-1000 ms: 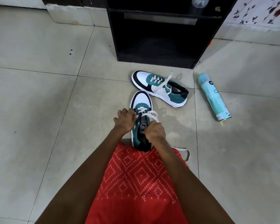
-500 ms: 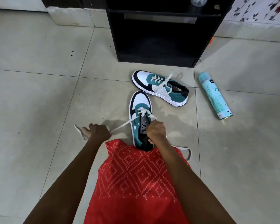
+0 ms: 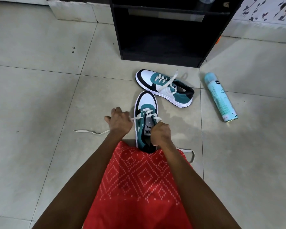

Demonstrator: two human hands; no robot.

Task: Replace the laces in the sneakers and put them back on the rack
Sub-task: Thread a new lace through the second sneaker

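On floor (image 3: 40, 96) front of rack (image 3: 163, 38), I see L hand (image 3: 120, 122) fisted on lace (image 3: 92, 132), R hand (image 3: 160, 134) gripping it over near sneaker (image 3: 146, 103).

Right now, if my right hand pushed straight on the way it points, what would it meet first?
Probably the near sneaker: the right hand points forward and slightly left over its tongue, toward the crossed lace. How high the hand sits above them is unclear.
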